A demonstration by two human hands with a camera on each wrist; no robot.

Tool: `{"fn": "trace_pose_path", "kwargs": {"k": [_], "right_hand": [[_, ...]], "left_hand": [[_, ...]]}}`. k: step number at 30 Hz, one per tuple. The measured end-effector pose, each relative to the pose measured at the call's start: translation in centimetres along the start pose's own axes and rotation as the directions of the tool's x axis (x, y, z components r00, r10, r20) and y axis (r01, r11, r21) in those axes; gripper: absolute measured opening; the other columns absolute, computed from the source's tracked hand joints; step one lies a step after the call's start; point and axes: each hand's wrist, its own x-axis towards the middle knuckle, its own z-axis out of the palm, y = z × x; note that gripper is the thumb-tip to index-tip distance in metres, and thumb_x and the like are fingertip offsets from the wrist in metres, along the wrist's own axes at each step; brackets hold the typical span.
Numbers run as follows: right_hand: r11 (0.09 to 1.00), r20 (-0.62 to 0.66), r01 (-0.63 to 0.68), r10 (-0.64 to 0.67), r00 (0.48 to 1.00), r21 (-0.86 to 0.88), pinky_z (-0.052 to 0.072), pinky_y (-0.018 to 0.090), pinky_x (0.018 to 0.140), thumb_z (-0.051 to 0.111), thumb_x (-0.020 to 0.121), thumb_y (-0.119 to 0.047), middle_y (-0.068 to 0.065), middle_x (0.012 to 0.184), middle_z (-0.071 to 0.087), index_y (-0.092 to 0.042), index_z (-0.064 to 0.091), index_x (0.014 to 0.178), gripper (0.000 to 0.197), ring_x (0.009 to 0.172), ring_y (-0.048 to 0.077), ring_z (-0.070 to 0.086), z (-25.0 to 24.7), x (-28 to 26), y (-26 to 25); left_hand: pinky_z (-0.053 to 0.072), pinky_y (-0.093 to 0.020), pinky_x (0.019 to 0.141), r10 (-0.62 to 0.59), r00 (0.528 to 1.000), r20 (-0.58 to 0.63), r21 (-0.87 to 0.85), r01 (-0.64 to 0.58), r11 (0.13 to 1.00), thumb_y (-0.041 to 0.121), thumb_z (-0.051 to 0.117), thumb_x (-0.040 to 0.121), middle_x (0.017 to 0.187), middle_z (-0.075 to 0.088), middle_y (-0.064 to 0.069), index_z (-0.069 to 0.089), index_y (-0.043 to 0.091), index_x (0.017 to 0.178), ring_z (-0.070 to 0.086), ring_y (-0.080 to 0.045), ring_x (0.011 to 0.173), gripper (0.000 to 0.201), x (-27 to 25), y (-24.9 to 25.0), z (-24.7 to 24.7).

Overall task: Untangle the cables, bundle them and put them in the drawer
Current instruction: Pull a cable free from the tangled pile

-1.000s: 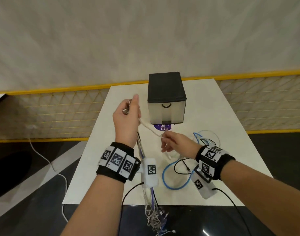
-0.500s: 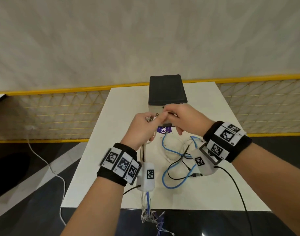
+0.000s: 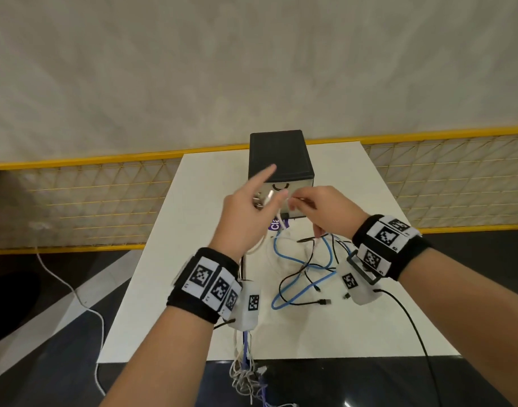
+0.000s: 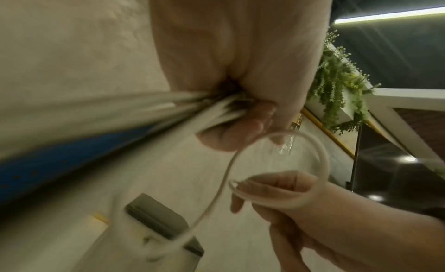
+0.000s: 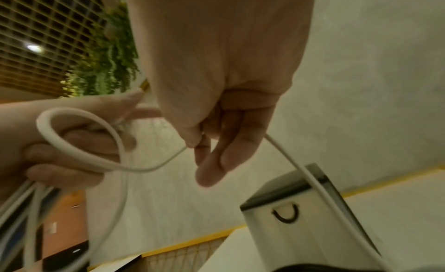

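Observation:
My left hand point(image 3: 253, 211) is raised in front of the drawer box point(image 3: 281, 160), gripping a bundle of white and blue cables point(image 4: 144, 114) that hangs past my wrist and below the table edge point(image 3: 246, 377). Its index finger points up. A white cable point(image 5: 79, 143) loops around the left fingers. My right hand point(image 3: 299, 201) pinches that white cable point(image 4: 289, 162) just right of the left hand, thumb against fingers point(image 5: 192, 144). A blue cable point(image 3: 296, 277) and a thin black cable point(image 3: 284, 282) lie tangled on the white table point(image 3: 325, 333). The drawer is closed, its handle point(image 5: 286, 215) showing.
A purple label point(image 3: 274, 224) lies under the box front. Yellow mesh fencing point(image 3: 90, 201) runs behind the table, and a white cord point(image 3: 75, 292) trails on the dark floor at left. Black wrist-camera leads point(image 3: 413, 327) cross the table's right front.
My right hand rose from low over the table to meet the left in front of the drawer, drawing the white cable into a loop. The left index finger now sticks up.

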Motion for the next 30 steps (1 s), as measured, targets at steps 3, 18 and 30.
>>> {"fn": "trace_pose_path", "kwargs": {"k": [3, 18, 30], "right_hand": [[0.995, -0.073, 0.103, -0.102, 0.992, 0.008, 0.045, 0.014, 0.046, 0.042, 0.101, -0.024, -0.006, 0.073, 0.060, -0.018, 0.062, 0.100, 0.020, 0.044, 0.004, 0.060, -0.4, 0.1, -1.5], [0.962, 0.017, -0.130, 0.130, 0.991, 0.239, 0.061, 0.041, 0.069, 0.043, 0.101, -0.022, 0.010, 0.098, 0.063, -0.011, 0.062, 0.093, 0.024, 0.071, 0.022, 0.072, 0.4, -1.0, 3.5], [0.997, -0.018, 0.081, -0.081, 0.997, 0.020, 0.051, 0.031, 0.081, 0.036, 0.103, -0.019, 0.006, 0.094, 0.057, -0.008, 0.052, 0.096, 0.021, 0.085, 0.017, 0.064, -0.6, -0.3, 1.8]], "left_hand": [[0.039, -0.016, 0.040, -0.120, 0.979, 0.162, 0.126, 0.100, 0.987, 0.042, 0.062, 0.094, 0.068, 0.059, 0.009, 0.066, 0.023, 0.121, 0.049, -0.001, 0.038, 0.033, 0.2, 0.5, 0.7], [0.053, -0.020, 0.067, -0.029, 0.979, -0.201, 0.099, 0.050, 0.994, 0.027, 0.068, 0.092, 0.067, 0.052, 0.009, 0.052, 0.040, 0.135, 0.050, -0.005, 0.056, 0.048, -0.8, -2.6, -2.6], [0.054, -0.043, 0.055, 0.077, 0.953, -0.295, 0.007, -0.078, 0.997, 0.040, 0.063, 0.094, 0.060, 0.055, 0.016, 0.059, 0.033, 0.079, 0.050, -0.007, 0.053, 0.017, -0.8, -0.7, -2.0]]}}
